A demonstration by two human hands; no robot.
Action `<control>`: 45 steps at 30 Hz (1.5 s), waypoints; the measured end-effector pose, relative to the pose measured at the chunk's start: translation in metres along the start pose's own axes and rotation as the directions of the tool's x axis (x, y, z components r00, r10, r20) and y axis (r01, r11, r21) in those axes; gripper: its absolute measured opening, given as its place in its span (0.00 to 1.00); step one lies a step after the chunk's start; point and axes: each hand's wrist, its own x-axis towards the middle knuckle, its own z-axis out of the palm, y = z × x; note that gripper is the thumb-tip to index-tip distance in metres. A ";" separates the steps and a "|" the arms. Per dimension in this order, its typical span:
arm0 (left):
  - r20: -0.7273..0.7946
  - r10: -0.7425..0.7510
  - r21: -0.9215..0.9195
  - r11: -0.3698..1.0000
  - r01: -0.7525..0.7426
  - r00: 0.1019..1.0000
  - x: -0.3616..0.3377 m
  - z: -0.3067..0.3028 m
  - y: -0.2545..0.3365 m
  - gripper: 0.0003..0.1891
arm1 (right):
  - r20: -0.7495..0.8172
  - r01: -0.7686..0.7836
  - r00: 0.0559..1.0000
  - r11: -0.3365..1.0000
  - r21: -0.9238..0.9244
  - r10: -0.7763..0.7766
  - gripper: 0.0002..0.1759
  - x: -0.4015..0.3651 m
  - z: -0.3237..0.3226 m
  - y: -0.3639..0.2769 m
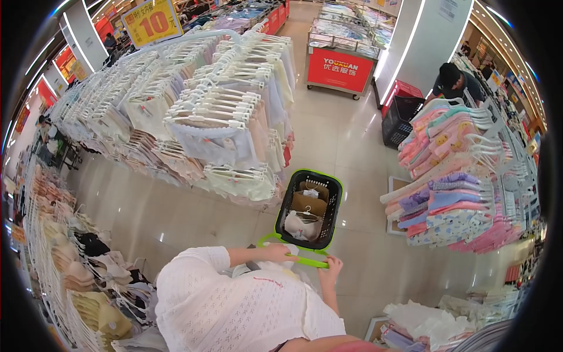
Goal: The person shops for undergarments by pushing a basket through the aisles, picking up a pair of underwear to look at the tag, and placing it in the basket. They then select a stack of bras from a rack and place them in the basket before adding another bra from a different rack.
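My left hand (275, 253) is closed around the left end of a bright green basket handle (308, 261). At the handle's right end, my right hand (333, 267) has its fingers wrapped over the bar. Just ahead of both hands, a black shopping basket (338, 202) with a green rim rests on the floor. Inside it lie a pale bra (302, 226) on a hanger and a brown garment (309, 204), with a small whitish item near the far end. Something white, partly hidden, is below my left hand.
Racks of hanging underwear (217, 141) stand ahead left, under a yellow price sign (151, 23). Bras (105, 264) hang at left. Children's clothes (446, 199) hang at right, near a person (457, 82) and black baskets (400, 120). A red-fronted display bin (340, 70) stands farther along the tiled aisle.
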 end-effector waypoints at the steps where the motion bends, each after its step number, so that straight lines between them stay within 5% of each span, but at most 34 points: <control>1: -0.017 0.014 -0.016 1.000 -0.014 1.000 0.012 0.004 -0.001 0.38 | 0.004 0.006 1.000 1.000 0.001 -0.006 0.12 0.009 -0.004 0.007; 12: -0.050 -0.025 -0.198 0.980 0.014 0.998 0.097 -0.069 0.029 0.35 | 0.113 0.060 0.992 0.997 -0.049 -0.054 0.11 0.145 -0.024 0.051; 14: -0.083 0.056 -0.222 0.972 -0.074 0.995 0.107 -0.090 0.033 0.33 | 0.142 0.062 0.988 0.997 -0.035 -0.056 0.11 0.173 -0.024 0.054; 32: -0.292 -0.185 -0.312 0.946 0.089 0.938 0.219 -0.136 0.068 0.31 | 0.453 0.169 0.874 0.984 0.056 -0.176 0.15 0.348 -0.039 0.136; 35: -0.349 -0.221 -0.252 0.958 0.136 0.911 0.245 -0.157 0.091 0.31 | 0.589 0.228 0.778 0.972 0.058 -0.218 0.18 0.404 -0.053 0.160; 37: -0.372 -0.230 -0.229 0.962 0.151 0.899 0.255 -0.162 0.099 0.31 | 0.925 0.150 0.380 0.985 -0.087 0.024 0.26 0.442 -0.069 0.146; 38: -0.393 -0.227 -0.203 0.967 0.157 0.891 0.260 -0.165 0.103 0.31 | 0.931 0.164 0.365 0.983 -0.079 0.014 0.26 0.455 -0.078 0.130; 40: -0.379 -0.253 -0.211 0.960 0.183 0.890 0.259 -0.182 0.121 0.32 | 0.956 0.482 0.226 0.831 -0.278 0.189 0.34 0.472 -0.093 0.102; 45: -0.393 -0.310 -0.191 0.949 0.253 0.866 0.283 -0.176 0.127 0.32 | 0.992 0.535 0.055 0.835 -0.127 0.116 0.36 0.505 -0.081 0.126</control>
